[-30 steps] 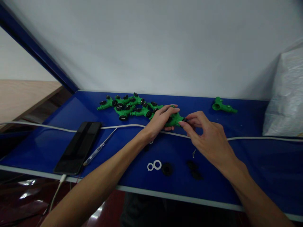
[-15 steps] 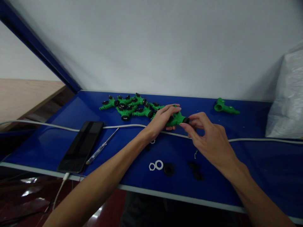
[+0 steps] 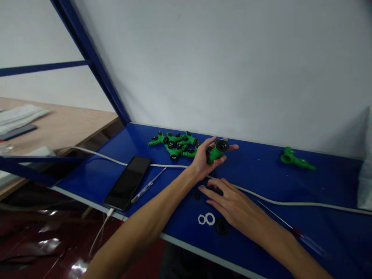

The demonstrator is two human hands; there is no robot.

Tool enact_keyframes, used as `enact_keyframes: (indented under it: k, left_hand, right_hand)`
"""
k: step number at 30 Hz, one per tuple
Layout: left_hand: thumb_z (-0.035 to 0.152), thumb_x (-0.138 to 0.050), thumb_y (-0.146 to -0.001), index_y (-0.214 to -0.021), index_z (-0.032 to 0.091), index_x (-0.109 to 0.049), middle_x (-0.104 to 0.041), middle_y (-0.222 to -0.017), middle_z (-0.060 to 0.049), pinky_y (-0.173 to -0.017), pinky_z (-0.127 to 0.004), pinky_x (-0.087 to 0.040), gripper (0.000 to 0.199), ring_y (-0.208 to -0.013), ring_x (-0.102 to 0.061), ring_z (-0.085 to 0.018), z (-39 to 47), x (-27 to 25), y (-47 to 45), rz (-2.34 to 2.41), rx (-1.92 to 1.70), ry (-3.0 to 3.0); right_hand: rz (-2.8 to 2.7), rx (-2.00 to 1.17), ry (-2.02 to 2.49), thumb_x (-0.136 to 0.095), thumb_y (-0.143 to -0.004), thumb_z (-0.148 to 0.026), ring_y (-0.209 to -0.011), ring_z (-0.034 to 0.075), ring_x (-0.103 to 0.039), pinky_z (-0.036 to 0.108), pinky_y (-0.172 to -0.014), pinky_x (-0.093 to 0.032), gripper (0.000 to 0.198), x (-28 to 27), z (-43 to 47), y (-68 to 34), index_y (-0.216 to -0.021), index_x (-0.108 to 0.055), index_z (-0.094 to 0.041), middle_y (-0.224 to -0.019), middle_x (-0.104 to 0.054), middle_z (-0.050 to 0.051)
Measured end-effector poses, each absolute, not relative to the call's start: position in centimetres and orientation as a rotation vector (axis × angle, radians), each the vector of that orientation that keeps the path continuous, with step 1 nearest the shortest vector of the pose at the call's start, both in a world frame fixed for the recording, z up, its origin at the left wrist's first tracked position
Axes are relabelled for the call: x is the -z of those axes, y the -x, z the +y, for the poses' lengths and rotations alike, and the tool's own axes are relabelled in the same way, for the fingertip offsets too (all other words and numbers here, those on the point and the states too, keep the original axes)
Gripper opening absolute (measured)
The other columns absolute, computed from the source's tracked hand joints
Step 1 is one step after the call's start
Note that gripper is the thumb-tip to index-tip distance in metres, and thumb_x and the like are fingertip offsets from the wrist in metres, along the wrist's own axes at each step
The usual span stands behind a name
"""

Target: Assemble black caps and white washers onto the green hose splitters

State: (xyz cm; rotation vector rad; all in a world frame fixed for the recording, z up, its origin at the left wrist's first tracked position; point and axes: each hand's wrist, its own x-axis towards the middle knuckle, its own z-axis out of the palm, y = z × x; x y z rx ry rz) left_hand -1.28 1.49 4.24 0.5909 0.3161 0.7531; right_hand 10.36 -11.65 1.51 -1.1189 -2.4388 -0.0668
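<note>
My left hand (image 3: 204,155) is closed around a green Y-shaped hose connector (image 3: 215,154), whose black collar end (image 3: 222,145) faces up toward me. Lower down, my right hand (image 3: 226,195) reaches over the table with its fingers apart and slightly bent. Its fingertips are at a small white ring (image 3: 202,186); whether they touch it I cannot tell. Close by lies a small black ring (image 3: 197,195). Two white washers, one hexagonal (image 3: 201,219) and one round (image 3: 210,219), lie nearer the front edge beside a black ring (image 3: 221,226), partly under my right hand.
Several green connectors (image 3: 174,146) with black valves lie at the back left. A single green connector body (image 3: 296,159) rests at the right. A phone (image 3: 128,182), a screwdriver (image 3: 148,186), another screwdriver (image 3: 293,230) and a white cable (image 3: 276,201) are on the blue table (image 3: 255,174).
My right hand has let go of the connector's end and moved down and left to the small rings. My left hand has turned the connector so its collar faces up. The view has shifted left.
</note>
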Motion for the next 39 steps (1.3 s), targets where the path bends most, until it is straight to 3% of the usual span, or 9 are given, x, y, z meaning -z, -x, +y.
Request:
enact_keyframes:
  k: [8, 14, 18, 21, 27, 32, 39]
  left_hand:
    - [0.045, -0.060, -0.092, -0.129, 0.010, -0.063, -0.078, -0.096, -0.017, -0.044, -0.018, -0.034, 0.051, -0.051, -0.053, -0.008, 1.2, -4.1, 1.2, 0.357, -0.754, -0.671]
    - [0.042, -0.058, -0.093, -0.123, 0.008, -0.066, -0.077, -0.091, -0.017, -0.042, -0.017, -0.031, 0.046, -0.049, -0.051, -0.007, 0.6, -4.8, 1.0, 0.403, -0.738, -0.683]
    - [0.043, -0.060, -0.092, -0.115, 0.010, -0.068, -0.077, -0.090, -0.017, -0.042, -0.017, -0.028, 0.041, -0.047, -0.048, -0.007, 0.3, -5.1, 0.8, 0.440, -0.741, -0.710]
    - [0.045, -0.064, -0.089, -0.116, 0.012, -0.068, -0.077, -0.088, -0.013, -0.043, -0.018, -0.031, 0.043, -0.049, -0.050, -0.008, 0.2, -4.9, 0.6, 0.501, -0.737, -0.747]
    - [0.049, -0.067, -0.088, -0.118, 0.014, -0.069, -0.066, -0.075, -0.002, -0.045, -0.017, -0.035, 0.046, -0.051, -0.053, -0.008, -0.4, -4.2, 0.1, 0.574, -0.726, -0.869]
    - [0.046, -0.063, -0.090, -0.121, 0.015, -0.068, -0.061, -0.071, 0.001, -0.047, -0.017, -0.037, 0.044, -0.051, -0.053, -0.008, -0.9, -4.4, 0.0, 0.601, -0.690, -0.931]
    - [0.048, -0.066, -0.087, -0.118, 0.015, -0.070, -0.061, -0.072, 0.000, -0.043, -0.017, -0.033, 0.046, -0.050, -0.053, -0.008, -1.0, -4.4, -0.1, 0.611, -0.654, -0.944]
  right_hand:
    - [-2.473, 0.081, 1.069, -0.056, -0.094, 0.001, -0.095, 0.022, -0.073, 0.036, -0.091, -0.063, 0.024, -1.1, -11.1, -11.0, -0.102, -0.074, -0.013, -0.105, -0.075, 0.010]
    - [-2.480, 0.047, 1.086, -0.055, -0.093, 0.001, -0.093, 0.022, -0.073, 0.038, -0.089, -0.064, 0.023, -1.1, -11.6, -11.1, -0.093, -0.070, -0.016, -0.100, -0.073, 0.008]
    - [-2.237, -0.190, 1.108, -0.057, -0.094, -0.005, -0.084, 0.018, -0.072, 0.031, -0.077, -0.064, 0.019, -2.6, -12.1, -11.2, -0.104, -0.069, -0.017, -0.101, -0.070, 0.008]
    - [-2.031, -0.142, 1.069, -0.059, -0.095, -0.008, -0.080, 0.014, -0.072, 0.026, -0.073, -0.062, 0.027, -4.3, -12.2, -12.0, -0.116, -0.069, -0.021, -0.102, -0.070, 0.006]
    - [-1.744, 0.156, 1.188, -0.068, -0.092, -0.010, -0.081, 0.015, -0.072, 0.029, -0.079, -0.062, 0.021, -6.0, -11.9, -13.8, -0.108, -0.070, -0.023, -0.103, -0.074, 0.006]
    - [-1.758, 0.271, 1.191, -0.066, -0.094, -0.010, -0.093, 0.018, -0.075, 0.034, -0.089, -0.062, 0.016, -5.6, -11.7, -13.9, -0.103, -0.071, -0.023, -0.101, -0.076, 0.006]
    - [-1.728, 0.217, 1.226, -0.066, -0.095, -0.012, -0.086, 0.017, -0.071, 0.033, -0.076, -0.063, 0.013, -5.4, -11.4, -14.2, -0.100, -0.072, -0.023, -0.102, -0.068, 0.007]
